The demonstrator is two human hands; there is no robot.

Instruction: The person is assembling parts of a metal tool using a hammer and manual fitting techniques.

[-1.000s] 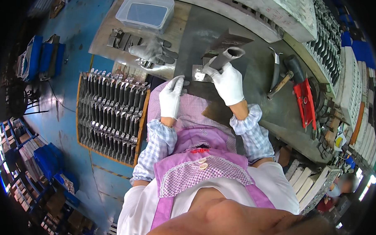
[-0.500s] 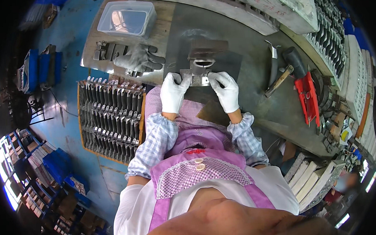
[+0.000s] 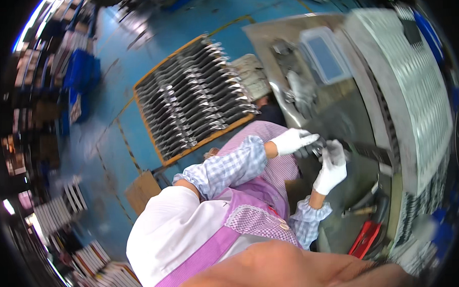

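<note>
My left hand (image 3: pixel 293 141), in a white glove, reaches over the bench with its fingers stretched out. Close to its fingertips is a dark metal part or fixture (image 3: pixel 316 148), blurred and partly covered by the hands. On the other side of that metal stands my right hand (image 3: pixel 332 168), gloved in white too. Its fingers are bent upward and smeared by motion, so I cannot make out whether they grip anything. A dark flat bar (image 3: pixel 369 151) lies just beyond the right fingers.
A tray (image 3: pixel 160 157) of black, metal-tipped pieces stands on the left. Toward the bench's far end are a clear plastic box (image 3: pixel 325 55) and a grey glove (image 3: pixel 302 93). A wooden-handled hammer (image 3: pixel 362 210) and a red tool (image 3: pixel 365 239) lie right. A long pale grey block (image 3: pixel 400 97) borders the bench.
The view has swung left, bringing the tray nearer the middle. My hands no longer sit evenly at the fixture: the left fingers have straightened, and the right hand has lifted and blurred.
</note>
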